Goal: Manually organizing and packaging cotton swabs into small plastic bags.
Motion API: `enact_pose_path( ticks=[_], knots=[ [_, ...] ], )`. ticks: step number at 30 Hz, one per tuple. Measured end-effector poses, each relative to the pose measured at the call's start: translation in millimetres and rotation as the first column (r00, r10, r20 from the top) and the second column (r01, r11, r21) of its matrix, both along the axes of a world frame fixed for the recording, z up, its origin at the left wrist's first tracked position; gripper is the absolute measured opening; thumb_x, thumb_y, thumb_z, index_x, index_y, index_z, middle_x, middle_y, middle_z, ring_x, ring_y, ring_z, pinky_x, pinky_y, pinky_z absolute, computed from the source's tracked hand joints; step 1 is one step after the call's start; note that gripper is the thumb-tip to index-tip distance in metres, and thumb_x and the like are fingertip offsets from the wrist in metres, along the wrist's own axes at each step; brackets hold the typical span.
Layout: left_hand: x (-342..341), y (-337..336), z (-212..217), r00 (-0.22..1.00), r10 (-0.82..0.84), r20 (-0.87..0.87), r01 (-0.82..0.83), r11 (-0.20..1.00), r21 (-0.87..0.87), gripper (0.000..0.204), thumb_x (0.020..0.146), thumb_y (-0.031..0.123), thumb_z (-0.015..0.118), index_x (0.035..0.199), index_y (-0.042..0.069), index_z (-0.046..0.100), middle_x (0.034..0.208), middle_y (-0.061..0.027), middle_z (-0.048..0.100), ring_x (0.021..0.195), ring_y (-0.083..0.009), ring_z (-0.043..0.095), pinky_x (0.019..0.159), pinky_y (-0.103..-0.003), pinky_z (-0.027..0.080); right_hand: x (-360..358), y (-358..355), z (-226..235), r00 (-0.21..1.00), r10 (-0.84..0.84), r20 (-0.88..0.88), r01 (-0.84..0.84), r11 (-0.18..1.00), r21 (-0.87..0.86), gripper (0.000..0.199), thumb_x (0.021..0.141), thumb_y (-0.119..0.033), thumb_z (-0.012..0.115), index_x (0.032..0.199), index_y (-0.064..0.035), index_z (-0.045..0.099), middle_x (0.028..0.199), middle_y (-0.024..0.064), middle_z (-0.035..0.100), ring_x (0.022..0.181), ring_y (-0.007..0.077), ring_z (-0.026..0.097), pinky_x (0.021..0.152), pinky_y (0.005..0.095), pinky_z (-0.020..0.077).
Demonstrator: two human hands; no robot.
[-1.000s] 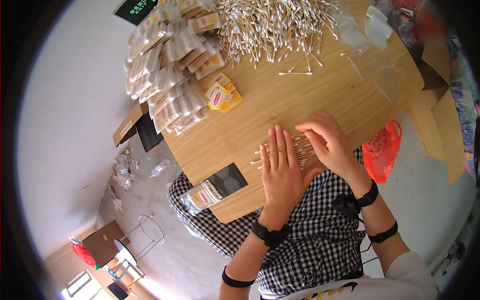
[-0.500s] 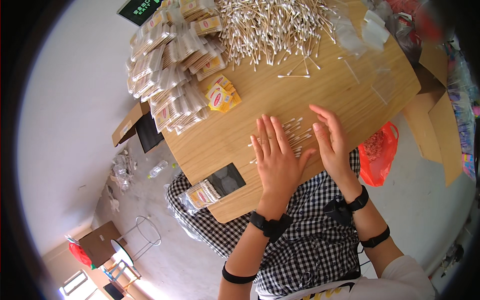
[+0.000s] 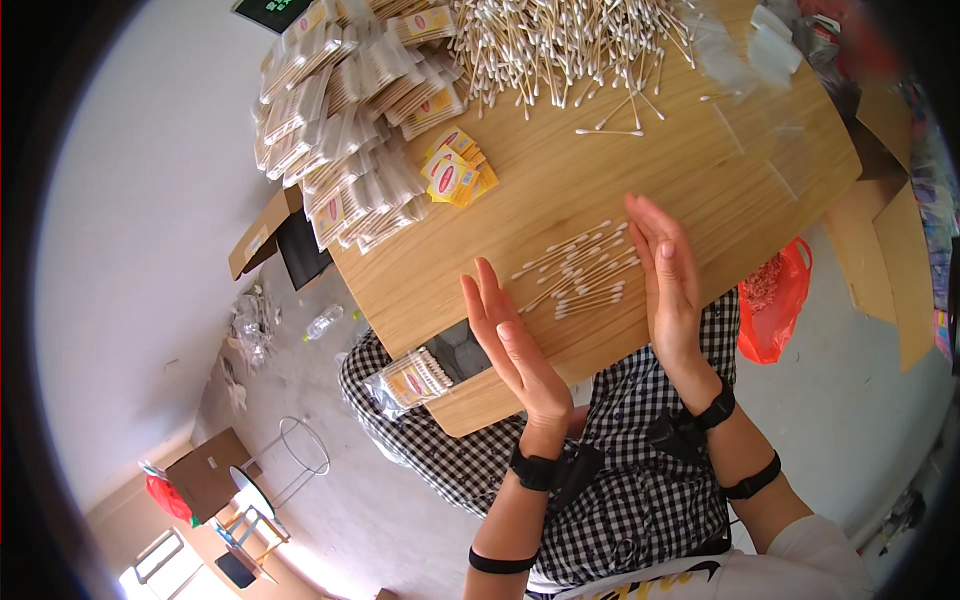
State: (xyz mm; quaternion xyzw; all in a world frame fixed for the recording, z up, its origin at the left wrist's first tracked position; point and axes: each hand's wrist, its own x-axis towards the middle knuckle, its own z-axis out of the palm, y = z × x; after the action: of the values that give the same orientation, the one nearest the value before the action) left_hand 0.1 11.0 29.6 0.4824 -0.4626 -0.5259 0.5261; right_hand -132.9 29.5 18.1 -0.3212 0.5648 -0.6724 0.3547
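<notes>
A loose batch of white-tipped cotton swabs (image 3: 578, 268) lies roughly side by side on the wooden table (image 3: 690, 170). My left hand (image 3: 518, 350) stands on edge at their left, fingers extended, holding nothing. On the other side my right hand (image 3: 672, 285) is also upright, its palm facing the swabs and its fingertips near their right ends. Both hands are empty. Just left of my left hand, a clear bag packed with cotton swabs (image 3: 412, 382) rests at the table's edge beside a dark flat rectangular object (image 3: 460, 350), partly covered by that hand.
A big heap of loose swabs (image 3: 570, 45) covers the far side. Stacked filled packets (image 3: 340, 130) stand far left, with yellow cards (image 3: 458, 175) beside them. Clear plastic sleeves (image 3: 770, 50) lie far right. A red bag (image 3: 778, 310) and an open carton (image 3: 870, 250) are right of the table.
My left hand has lifted off the swabs and moved left, turning on edge and uncovering them. My right hand stays near their right ends, slightly shifted. The view has shifted a little.
</notes>
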Motion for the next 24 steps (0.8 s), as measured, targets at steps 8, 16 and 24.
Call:
enact_pose_path(
  ticks=[8, 16, 24],
  knots=[
    [-12, -9, 2, 0.998, 0.000, -0.067, 0.003, 0.999, 0.051, 0.070, 0.103, 0.051, 0.034, 0.154, 0.006, 0.015, 0.158, -0.0176, 0.024, 0.149, -0.0281, 0.018, 0.122, -0.044, 0.011, 5, 4, 1, 1.000, 0.019, 0.006, -0.019, 1.000, 0.007, 0.052, 0.107, -0.035, 0.035, 0.140, 0.0049, 0.041, 0.144, 0.0206, 0.044, 0.137, 0.0288, 0.040, 0.116, 0.0418, 0.0309],
    [-20, -18, 0, 0.997, -0.014, -0.075, 0.013, 1.000, -0.019, 0.069, 0.103, 0.051, 0.033, 0.154, 0.008, 0.015, 0.159, -0.0172, 0.023, 0.149, -0.0286, 0.016, 0.122, -0.044, 0.009, 4, 0, 1, 1.000, -0.017, -0.002, 0.017, 1.000, 0.001, 0.055, 0.106, -0.038, 0.035, 0.142, 0.0039, 0.039, 0.145, 0.0199, 0.042, 0.138, 0.0282, 0.038, 0.117, 0.0410, 0.0275],
    [-22, -21, -4, 0.995, -0.046, -0.088, 0.044, 0.999, -0.030, 0.070, 0.103, 0.052, 0.033, 0.154, 0.007, 0.016, 0.159, -0.0174, 0.023, 0.149, -0.0279, 0.016, 0.122, -0.043, 0.007, 7, -18, 0, 0.999, 0.029, -0.023, -0.031, 0.998, -0.062, 0.055, 0.107, -0.037, 0.034, 0.144, 0.0032, 0.036, 0.147, 0.0185, 0.039, 0.141, 0.0256, 0.034, 0.119, 0.0412, 0.0233]
  ],
)
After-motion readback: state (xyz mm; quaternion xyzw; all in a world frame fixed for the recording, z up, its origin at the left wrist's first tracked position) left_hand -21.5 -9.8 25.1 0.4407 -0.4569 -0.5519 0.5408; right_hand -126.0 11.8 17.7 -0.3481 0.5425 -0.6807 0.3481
